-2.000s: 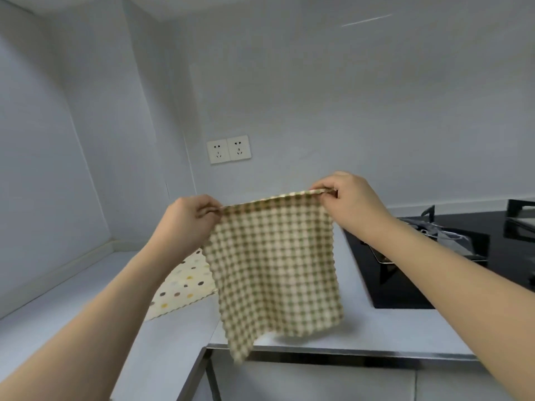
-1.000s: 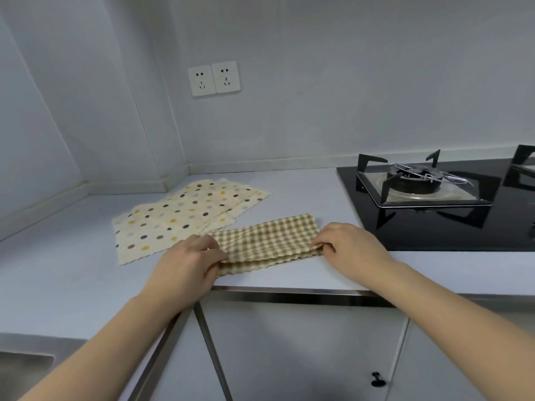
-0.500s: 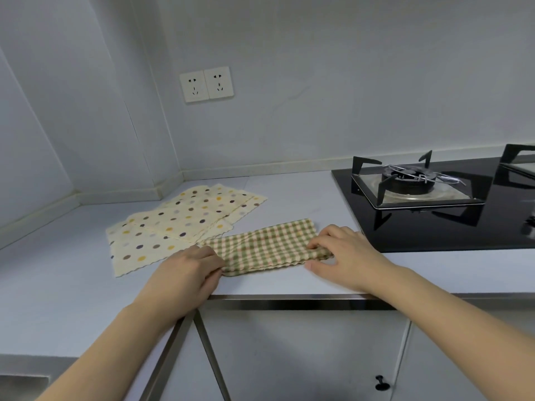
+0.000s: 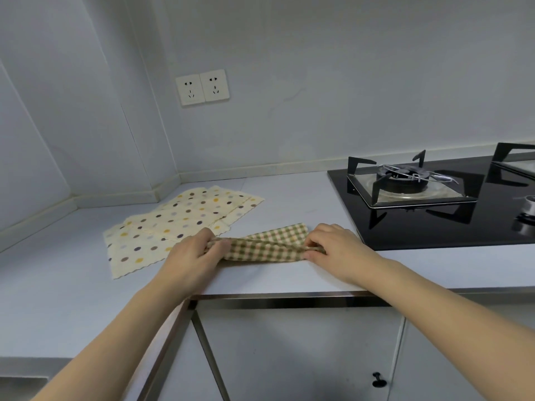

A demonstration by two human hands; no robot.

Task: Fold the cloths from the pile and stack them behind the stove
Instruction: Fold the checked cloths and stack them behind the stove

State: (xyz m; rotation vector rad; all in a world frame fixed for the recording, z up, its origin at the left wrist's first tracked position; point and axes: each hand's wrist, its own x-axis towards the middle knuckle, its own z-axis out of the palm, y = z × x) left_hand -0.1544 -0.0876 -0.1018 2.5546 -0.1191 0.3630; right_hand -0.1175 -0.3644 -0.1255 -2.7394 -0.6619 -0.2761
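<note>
Our left hand [image 4: 189,257] and right hand [image 4: 333,248] each pinch one end of the green-and-cream checked cloth [image 4: 267,246], fingers curled around its edges. Two seconds ago we held it hanging open in the air; now it lies folded into a narrow band on the pale grey countertop [image 4: 289,195], just left of the black glass gas stove [image 4: 434,209]. We judge another fold is needed before stacking it. The pile of cream dotted cloths [image 4: 173,224] waits beside our left hand. We see no containers here.
</note>
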